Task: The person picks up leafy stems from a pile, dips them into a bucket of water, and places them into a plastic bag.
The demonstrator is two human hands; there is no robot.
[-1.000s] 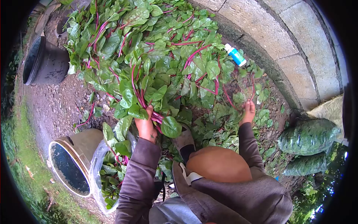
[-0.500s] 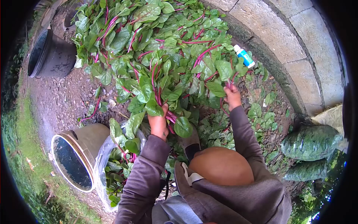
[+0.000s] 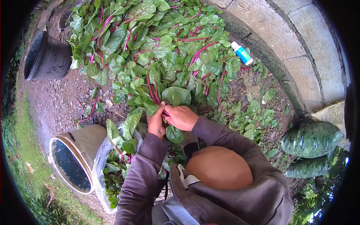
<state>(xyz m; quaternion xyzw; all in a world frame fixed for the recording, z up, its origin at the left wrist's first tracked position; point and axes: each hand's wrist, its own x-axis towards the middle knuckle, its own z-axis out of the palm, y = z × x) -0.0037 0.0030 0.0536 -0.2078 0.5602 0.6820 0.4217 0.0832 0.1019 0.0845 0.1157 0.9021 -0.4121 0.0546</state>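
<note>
My left hand (image 3: 156, 123) is wrapped round a bunch of leafy stems (image 3: 152, 88) with red-purple stalks and broad green leaves. Pressed against it from the right, my right hand (image 3: 181, 117) is closed at the same stalks, its fingertips meeting the left thumb. Beyond both hands spreads a large heap of the same greens (image 3: 150, 48) on the ground. A clear plastic bag (image 3: 100, 180) holding more greens stands by my left forearm.
A pale bucket (image 3: 90, 140) lies tilted at the left, a black bucket (image 3: 54, 58) farther up. A blue and white bottle (image 3: 243, 55) rests near the stone edging (image 3: 270, 28). Filled green bags (image 3: 313, 140) sit at the right.
My right hand has moved left from the heap's right side to my left hand, bringing a leafy stem to the bunch. The view has shifted slightly.
</note>
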